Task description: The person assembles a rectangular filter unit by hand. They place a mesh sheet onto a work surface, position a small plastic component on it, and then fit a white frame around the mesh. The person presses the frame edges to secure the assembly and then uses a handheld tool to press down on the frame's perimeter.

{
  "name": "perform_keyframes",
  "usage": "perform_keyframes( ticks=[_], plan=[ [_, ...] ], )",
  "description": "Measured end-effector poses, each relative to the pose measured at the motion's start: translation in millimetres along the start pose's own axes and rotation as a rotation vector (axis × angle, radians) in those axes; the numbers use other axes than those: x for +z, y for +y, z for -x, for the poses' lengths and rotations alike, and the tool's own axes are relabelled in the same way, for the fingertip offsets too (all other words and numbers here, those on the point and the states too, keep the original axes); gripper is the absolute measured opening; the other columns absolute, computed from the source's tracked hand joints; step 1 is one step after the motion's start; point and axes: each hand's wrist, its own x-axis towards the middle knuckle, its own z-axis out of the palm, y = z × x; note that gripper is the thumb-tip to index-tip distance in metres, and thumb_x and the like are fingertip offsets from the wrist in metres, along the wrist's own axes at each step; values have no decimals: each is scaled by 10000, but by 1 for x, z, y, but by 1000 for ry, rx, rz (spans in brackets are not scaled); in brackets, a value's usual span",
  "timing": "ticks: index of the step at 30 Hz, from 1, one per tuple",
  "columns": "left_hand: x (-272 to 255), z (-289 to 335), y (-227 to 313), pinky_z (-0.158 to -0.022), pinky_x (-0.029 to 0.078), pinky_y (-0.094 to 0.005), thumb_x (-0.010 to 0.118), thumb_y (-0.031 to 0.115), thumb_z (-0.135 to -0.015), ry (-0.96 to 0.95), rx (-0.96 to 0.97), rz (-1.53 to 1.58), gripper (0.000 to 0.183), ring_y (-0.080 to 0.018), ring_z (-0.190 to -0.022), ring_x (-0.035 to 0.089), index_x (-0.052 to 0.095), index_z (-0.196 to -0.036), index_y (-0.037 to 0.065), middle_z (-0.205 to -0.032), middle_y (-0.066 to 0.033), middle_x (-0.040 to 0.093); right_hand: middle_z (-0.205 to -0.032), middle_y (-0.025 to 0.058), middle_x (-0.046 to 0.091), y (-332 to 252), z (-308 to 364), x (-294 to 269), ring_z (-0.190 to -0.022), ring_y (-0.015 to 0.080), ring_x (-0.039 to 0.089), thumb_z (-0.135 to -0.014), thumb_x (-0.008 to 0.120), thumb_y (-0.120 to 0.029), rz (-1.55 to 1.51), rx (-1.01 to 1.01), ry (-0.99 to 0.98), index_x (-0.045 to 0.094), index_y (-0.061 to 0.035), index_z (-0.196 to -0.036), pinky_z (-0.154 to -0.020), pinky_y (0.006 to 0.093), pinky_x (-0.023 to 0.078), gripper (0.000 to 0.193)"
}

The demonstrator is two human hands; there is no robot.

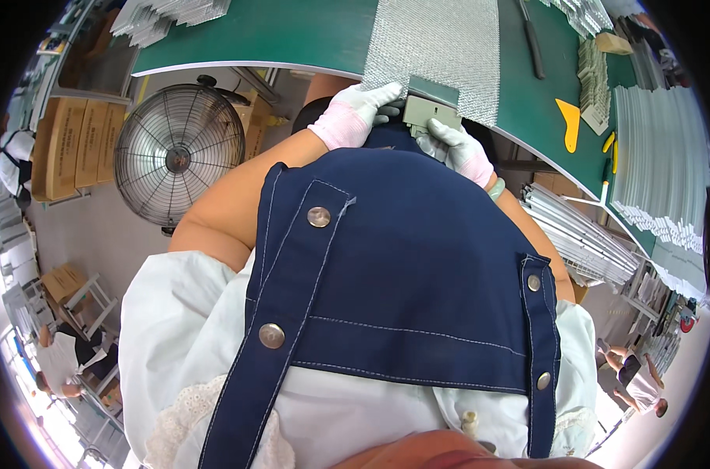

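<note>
Close in front of my apron, at the table's near edge, is a small grey-green rectangular part (425,114) with a small slot in its face. A darker flat strip (433,91) lies along its far side; whether the two are joined I cannot tell. My right hand (459,150), in a white glove with a pink cuff, grips the part's near right side, thumb on top. From the left, my gloved left hand (359,116) closes its fingers at the part's left edge, index finger by the strip's corner. The undersides of both grips are hidden.
Silvery textured sheeting (437,43) covers part of the green table (292,35). To the right lie a dark-handled tool (533,47), a yellow scraper (568,125), yellow-handled pliers (609,152) and stacked pale strips (658,160). A floor fan (179,159) stands left; people are farther off.
</note>
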Motion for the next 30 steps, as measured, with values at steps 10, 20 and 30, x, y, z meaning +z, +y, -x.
perform_keyframes(
  ticks=[10,20,30],
  plan=[
    [-8,-4,-8,-836,481,-287,673,358,-904,-12,32,-1,381,-139,-961,627,650,-1099,31,-1035,-62,688,-1082,104,613,-1,-3,9,-884,159,614,-932,625,-127,38,20,-34,490,-23,-1282,-756,262,526,389],
    [-7,5,-3,-926,429,-316,625,369,-944,-217,-90,-95,472,-163,-1012,594,589,-1209,-20,-1126,-89,639,-1171,69,606,1,-7,13,-1005,192,583,-942,632,-249,81,3,5,506,-76,-1309,-867,351,456,425],
    [-12,-2,-5,-881,424,-320,594,369,-958,-212,-112,-97,414,-134,-936,599,615,-1153,4,-982,-37,661,-1111,94,623,-10,3,-9,-902,159,598,-992,549,-263,-102,-206,67,546,-14,-1188,-767,286,479,317]
  ],
)
